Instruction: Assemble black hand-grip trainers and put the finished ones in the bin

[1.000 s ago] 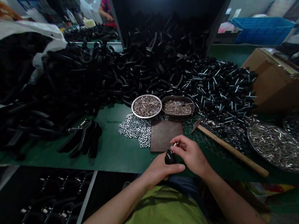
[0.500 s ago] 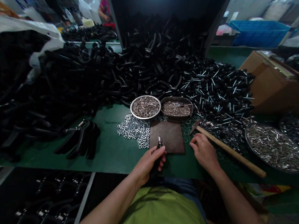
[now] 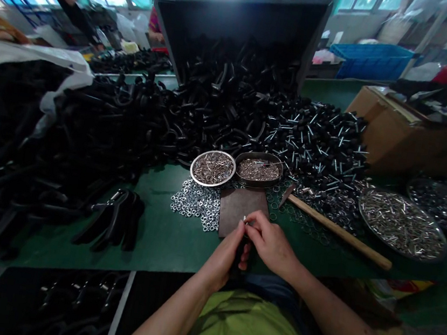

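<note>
Near the table's front edge, my left hand (image 3: 228, 258) is wrapped round a black part, mostly hidden by the fingers. My right hand (image 3: 273, 244) meets it at the part's top end, thumb and fingers pinched around something small and shiny that I cannot make out. Just beyond both hands lies a dark square plate (image 3: 241, 205), with a heap of shiny nuts (image 3: 198, 201) on its left. Behind it stand a round dish of small metal pieces (image 3: 212, 168) and a dark oval tin (image 3: 259, 170). A hammer (image 3: 339, 223) lies to the right.
A large heap of black parts (image 3: 210, 106) spills from a dark bin (image 3: 249, 24). Several black parts (image 3: 115, 219) lie at the left front. At the right are a tray of pins (image 3: 404, 225) and a cardboard box (image 3: 390, 133). People stand in the background.
My right hand has moved left from beside the hammer head to my left hand, and its fingers have closed at the part's top. The view has tilted up slightly.
</note>
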A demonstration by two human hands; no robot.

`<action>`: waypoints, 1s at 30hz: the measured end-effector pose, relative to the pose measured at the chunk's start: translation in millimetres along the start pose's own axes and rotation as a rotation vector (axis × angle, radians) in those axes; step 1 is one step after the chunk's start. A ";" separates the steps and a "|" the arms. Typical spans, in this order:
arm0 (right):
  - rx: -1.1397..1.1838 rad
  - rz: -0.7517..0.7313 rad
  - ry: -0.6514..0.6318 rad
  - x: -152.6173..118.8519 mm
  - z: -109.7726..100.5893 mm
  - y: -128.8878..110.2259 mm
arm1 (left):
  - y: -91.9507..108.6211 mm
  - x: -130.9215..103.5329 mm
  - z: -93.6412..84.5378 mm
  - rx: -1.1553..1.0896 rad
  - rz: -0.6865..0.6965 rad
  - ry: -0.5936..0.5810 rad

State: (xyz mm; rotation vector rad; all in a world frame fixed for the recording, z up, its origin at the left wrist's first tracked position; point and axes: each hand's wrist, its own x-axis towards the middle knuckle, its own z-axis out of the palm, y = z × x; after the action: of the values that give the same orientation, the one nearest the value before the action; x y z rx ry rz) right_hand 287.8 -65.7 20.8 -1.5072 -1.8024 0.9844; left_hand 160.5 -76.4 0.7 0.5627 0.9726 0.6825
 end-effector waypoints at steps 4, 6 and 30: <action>0.272 0.015 -0.225 3.3 -7.1 11.5 | 0.4 -5.8 -4.2 0.195 0.060 0.011; 0.222 0.027 -0.337 16.5 -21.3 22.4 | 1.7 -9.3 -5.9 0.218 0.003 -0.046; -0.112 -0.336 0.135 12.1 -50.5 15.8 | 18.6 16.3 -17.7 -0.607 0.054 0.024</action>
State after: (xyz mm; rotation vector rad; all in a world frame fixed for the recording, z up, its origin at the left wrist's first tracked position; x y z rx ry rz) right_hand 335.3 -44.0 35.5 -1.2457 -1.9558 0.6136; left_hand 146.3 -49.8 -3.3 0.0446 0.7218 0.9839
